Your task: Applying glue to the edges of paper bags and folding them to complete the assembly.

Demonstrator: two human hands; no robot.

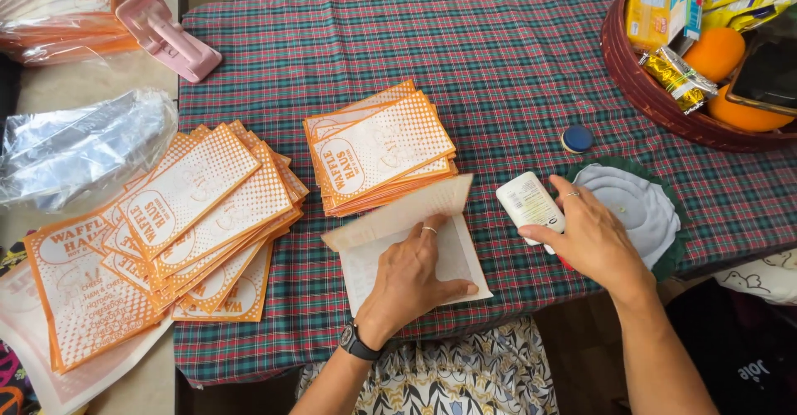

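While the flat pale paper bag (415, 245) is pinned near the table edge under the spread, open left hand (411, 278), a small white glue tube (530, 206) is gripped by the right hand (594, 236), just right of the bag's lifted flap

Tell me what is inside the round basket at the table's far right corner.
The basket holds two oranges, a yellow packet, a gold-wrapped snack, a dark flat device and more packets. Whatever lies beneath them is covered.
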